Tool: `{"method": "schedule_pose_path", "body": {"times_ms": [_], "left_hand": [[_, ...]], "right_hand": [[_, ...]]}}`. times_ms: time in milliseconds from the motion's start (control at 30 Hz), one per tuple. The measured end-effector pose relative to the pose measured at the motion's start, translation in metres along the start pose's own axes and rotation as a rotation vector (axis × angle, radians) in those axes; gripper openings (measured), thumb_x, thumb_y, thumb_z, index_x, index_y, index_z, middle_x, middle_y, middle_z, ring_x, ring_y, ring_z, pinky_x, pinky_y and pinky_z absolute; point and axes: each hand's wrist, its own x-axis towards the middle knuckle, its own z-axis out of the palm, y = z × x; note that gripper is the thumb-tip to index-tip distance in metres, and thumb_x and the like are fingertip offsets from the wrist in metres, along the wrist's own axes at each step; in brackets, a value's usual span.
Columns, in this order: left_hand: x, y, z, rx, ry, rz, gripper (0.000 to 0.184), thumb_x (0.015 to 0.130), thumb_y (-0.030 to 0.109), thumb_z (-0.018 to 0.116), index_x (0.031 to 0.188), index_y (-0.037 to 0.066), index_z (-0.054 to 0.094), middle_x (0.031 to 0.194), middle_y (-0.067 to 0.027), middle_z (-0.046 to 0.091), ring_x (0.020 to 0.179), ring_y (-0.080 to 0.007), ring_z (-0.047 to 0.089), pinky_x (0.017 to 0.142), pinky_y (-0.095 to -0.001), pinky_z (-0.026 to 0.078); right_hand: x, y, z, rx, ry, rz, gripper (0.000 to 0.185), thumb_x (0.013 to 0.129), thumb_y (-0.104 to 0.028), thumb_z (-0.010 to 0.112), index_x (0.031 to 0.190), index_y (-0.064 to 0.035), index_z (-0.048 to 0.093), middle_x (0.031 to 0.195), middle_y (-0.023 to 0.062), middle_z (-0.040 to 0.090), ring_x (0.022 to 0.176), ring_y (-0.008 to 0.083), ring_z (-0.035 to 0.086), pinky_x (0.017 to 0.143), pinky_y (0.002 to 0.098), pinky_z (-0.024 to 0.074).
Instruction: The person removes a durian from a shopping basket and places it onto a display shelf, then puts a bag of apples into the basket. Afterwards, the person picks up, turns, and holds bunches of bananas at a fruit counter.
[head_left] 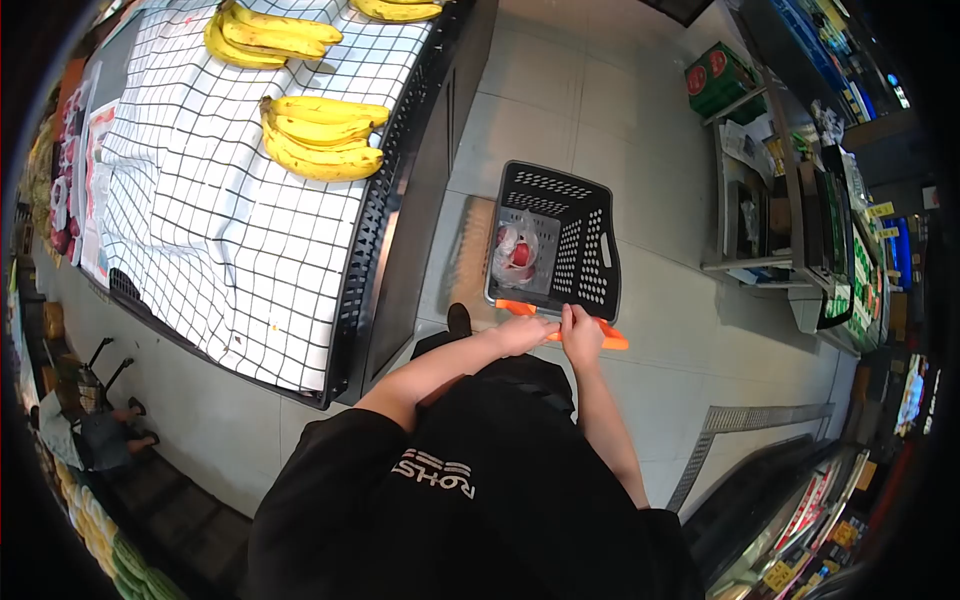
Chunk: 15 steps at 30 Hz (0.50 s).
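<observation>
A white cloth printed with a black grid (180,200) lies rumpled over a broad display stand edged in black perforated plastic (358,255). On it rests a splayed bunch of yellow bananas (325,145); a second yellow bunch (265,40) lies farther up the cloth, and a third yellow bunch (398,10) is cut off by the top of the view. Pale grey floor tiles (640,190) stretch to the right, where a green box with red circles (715,85) sits near a metal-framed rack (740,110). Lower down, a slotted grey metal drain grate (700,445) is set into the floor. At lower left is another person in a light top and dark shorts (85,435).
</observation>
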Motion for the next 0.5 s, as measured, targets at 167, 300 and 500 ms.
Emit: {"method": "schedule_pose_path", "body": {"times_ms": [167,300,500], "left_hand": [[0.015,-0.018,0.004,0.038,0.101,-0.003,0.027,0.093,0.021,0.052,0.114,0.004,0.051,0.108,-0.0188,0.06,0.106,-0.0357,0.06,0.089,-0.0457,0.05],[0.025,-0.019,-0.008,0.038,0.079,-0.072,0.028,0.093,0.024,0.052,0.113,0.004,0.05,0.114,-0.0173,0.058,0.112,-0.0336,0.057,0.091,-0.0432,0.049],[0.035,-0.018,-0.031,0.05,0.186,-0.135,0.028,0.093,0.026,0.053,0.115,0.008,0.049,0.11,-0.0145,0.057,0.112,-0.0305,0.056,0.09,-0.0444,0.049]], "right_hand": [[0.022,-0.016,-0.001,-0.073,-0.051,0.057,0.041,0.096,-0.04,0.046,0.078,-0.0072,0.063,0.071,0.0199,0.064,0.071,0.0414,0.064,0.063,0.0518,0.0478],[0.042,-0.017,0.003,-0.129,-0.021,0.041,0.039,0.095,-0.041,0.045,0.081,-0.0097,0.066,0.069,0.0181,0.066,0.068,0.0404,0.065,0.061,0.0517,0.0496],[0.072,-0.027,-0.005,-0.098,-0.086,0.07,0.038,0.095,-0.038,0.045,0.083,-0.0081,0.066,0.076,0.0195,0.066,0.076,0.0411,0.064,0.067,0.0521,0.0482]]}}
